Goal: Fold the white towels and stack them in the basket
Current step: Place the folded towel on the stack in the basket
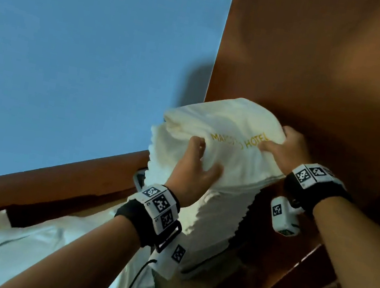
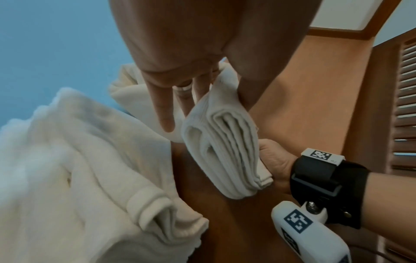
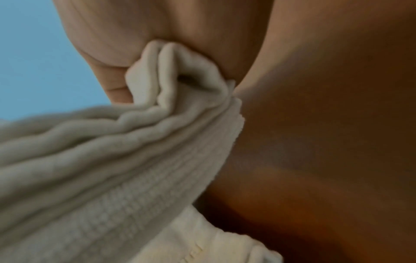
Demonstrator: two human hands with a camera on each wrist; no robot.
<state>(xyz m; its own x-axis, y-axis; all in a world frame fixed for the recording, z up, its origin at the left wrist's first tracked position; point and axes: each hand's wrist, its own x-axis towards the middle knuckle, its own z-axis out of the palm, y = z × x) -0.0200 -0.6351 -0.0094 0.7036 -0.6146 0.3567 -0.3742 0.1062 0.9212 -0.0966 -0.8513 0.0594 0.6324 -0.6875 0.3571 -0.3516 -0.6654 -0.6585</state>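
1. Gripping folded towel (image 1: pixel 231 136) at opposite edges: left hand (image 1: pixel 195 167), right hand (image 1: pixel 287 148).
2. Lowering onto tall white stack (image 1: pixel 219 215); basket hidden.
3. Risking toppling if landing off-centre.

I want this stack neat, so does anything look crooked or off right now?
Yes. The towel stack leans, its layers stepping sideways rather than sitting flush. The folded towel gripped by the left hand and right hand sits tilted above it.
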